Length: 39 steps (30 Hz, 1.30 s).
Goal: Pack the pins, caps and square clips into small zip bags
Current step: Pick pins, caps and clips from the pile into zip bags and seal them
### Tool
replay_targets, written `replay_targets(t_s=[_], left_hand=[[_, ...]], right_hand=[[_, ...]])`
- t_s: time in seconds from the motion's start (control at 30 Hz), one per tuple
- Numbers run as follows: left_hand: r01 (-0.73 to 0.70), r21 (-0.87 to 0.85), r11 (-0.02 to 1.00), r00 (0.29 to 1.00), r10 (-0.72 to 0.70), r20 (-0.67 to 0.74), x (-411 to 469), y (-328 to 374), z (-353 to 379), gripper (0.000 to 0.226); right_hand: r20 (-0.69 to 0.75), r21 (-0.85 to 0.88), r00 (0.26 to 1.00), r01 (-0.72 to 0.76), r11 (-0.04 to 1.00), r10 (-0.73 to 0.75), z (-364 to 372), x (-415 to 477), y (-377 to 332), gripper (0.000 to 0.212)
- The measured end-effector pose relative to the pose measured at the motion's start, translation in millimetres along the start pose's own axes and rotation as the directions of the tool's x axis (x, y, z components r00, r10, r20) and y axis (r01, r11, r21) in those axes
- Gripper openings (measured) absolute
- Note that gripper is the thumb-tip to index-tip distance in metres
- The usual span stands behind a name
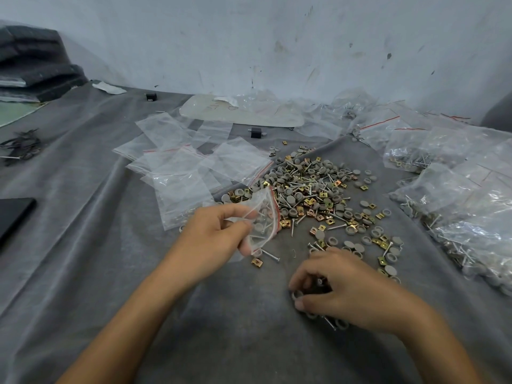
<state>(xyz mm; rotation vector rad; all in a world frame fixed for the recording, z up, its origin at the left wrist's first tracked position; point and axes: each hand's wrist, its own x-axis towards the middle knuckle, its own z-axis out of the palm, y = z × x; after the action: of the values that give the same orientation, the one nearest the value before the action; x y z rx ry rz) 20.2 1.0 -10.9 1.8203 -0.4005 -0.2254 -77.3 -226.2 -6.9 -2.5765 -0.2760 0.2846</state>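
A loose heap of silver pins, grey round caps and brass square clips lies on the grey cloth at centre. My left hand pinches a small clear zip bag with a red seal line, mouth held open, a few caps and pins inside. My right hand is curled over a small cluster of grey caps and pins nearer to me, fingers gathering several of them. A lone pin and a clip lie just below the bag.
Several empty zip bags spread at left of the heap. Filled bags pile up along the right. A large plastic sheet and small black blocks lie toward the wall. A dark flat object sits at the left edge.
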Motion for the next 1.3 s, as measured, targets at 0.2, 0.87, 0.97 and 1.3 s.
replay_targets(t_s=[0.2,0.87,0.97,1.3], left_hand=[[-0.005,0.021,1.0,0.999,0.005,0.032,-0.5,-3.7,4.3,0.022],[-0.039,0.063,0.997,0.997,0.035,0.062,-5.6,0.1,5.8,0.019],[-0.042,0.064,0.997,0.997,0.038,0.063,-5.7,1.1,5.8,0.02],[-0.062,0.201,0.978,0.994,0.043,0.1,-6.5,-5.2,11.8,0.02]], right_hand=[[-0.062,-0.028,0.998,-0.021,0.999,0.019,-0.7,2.5,-5.1,0.01],[-0.058,-0.03,0.997,-0.054,0.998,0.052,-6.5,-1.4,1.5,0.015],[-0.038,-0.082,0.998,-0.052,0.995,0.049,-7.9,-4.1,5.6,0.018],[-0.337,0.29,0.94,0.05,0.956,0.053,0.2,2.4,4.2,0.011]])
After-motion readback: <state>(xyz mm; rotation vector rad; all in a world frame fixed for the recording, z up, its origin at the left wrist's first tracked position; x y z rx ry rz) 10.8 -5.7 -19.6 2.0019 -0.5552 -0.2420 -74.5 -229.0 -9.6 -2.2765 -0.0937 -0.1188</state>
